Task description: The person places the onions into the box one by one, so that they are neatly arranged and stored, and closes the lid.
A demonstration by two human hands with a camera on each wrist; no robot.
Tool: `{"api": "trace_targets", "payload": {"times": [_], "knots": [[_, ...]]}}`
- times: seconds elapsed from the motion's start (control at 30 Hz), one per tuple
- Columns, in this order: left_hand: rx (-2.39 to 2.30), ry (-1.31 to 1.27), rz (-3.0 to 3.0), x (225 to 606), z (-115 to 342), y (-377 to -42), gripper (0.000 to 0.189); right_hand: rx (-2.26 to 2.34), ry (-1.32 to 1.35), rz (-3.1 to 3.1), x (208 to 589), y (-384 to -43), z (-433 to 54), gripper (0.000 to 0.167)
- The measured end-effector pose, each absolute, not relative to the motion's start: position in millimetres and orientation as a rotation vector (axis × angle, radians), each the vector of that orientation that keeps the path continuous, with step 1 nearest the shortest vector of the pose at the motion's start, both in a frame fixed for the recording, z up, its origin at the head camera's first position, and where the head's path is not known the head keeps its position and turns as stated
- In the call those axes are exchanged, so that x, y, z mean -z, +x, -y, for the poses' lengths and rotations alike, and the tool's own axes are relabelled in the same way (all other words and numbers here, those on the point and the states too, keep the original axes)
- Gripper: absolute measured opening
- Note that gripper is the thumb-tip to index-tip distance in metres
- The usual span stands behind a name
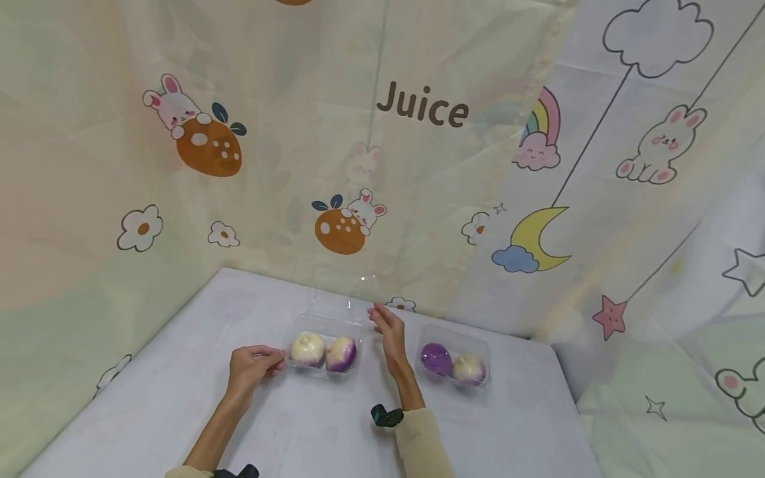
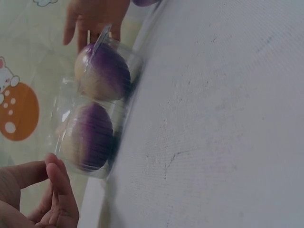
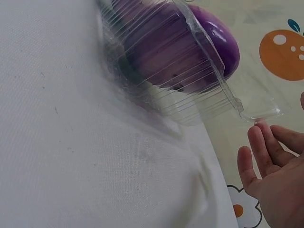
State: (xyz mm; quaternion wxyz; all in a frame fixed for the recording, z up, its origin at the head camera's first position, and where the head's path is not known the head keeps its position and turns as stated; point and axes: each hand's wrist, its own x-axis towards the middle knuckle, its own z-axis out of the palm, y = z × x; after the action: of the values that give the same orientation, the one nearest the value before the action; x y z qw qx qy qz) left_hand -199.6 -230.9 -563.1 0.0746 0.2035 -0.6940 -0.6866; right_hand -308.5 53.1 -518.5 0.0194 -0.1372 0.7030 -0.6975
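A clear plastic clamshell box (image 1: 343,374) sits on the table with its lid (image 1: 330,307) raised at the back. Inside lie two round, turnip-like vegetables: a mostly cream one (image 1: 307,348) at left and a cream-and-purple one (image 1: 342,354) at right. At the box's left side, my left hand (image 1: 250,370) pinches the rim corner between thumb and finger. In the left wrist view, its fingertips (image 2: 51,159) meet right at that corner. My right hand (image 1: 391,337) is at the lid's right side, fingers fairly straight. Their tips (image 3: 256,130) touch the lid's corner in the right wrist view.
To the right of my right forearm stands another clear box (image 1: 457,340) with one purple vegetable (image 1: 436,359) and one cream-and-purple vegetable (image 1: 469,369). White cloth covers the table (image 1: 478,438). A printed curtain (image 1: 269,199) hangs along the table's back edge.
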Motion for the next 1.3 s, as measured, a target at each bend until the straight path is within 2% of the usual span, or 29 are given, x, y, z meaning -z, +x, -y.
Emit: {"api": "trace_targets", "payload": {"times": [0.37, 0.6, 0.97, 1.3], "knots": [[2.103, 0.612, 2.028, 564, 229, -200, 0.018, 2.148, -0.459, -2.158, 516, -307, -56, 0.050], [2.088, 0.607, 2.031, 563, 227, -199, 0.018, 2.114, -0.504, -2.160, 516, -308, -58, 0.045], [2.102, 0.609, 2.011, 562, 227, -200, 0.017, 2.137, -0.471, -2.247, 546, -331, -55, 0.042], [2.106, 0.604, 2.016, 562, 227, -200, 0.018, 2.059, -0.505, -2.355, 539, -331, -59, 0.044]]}}
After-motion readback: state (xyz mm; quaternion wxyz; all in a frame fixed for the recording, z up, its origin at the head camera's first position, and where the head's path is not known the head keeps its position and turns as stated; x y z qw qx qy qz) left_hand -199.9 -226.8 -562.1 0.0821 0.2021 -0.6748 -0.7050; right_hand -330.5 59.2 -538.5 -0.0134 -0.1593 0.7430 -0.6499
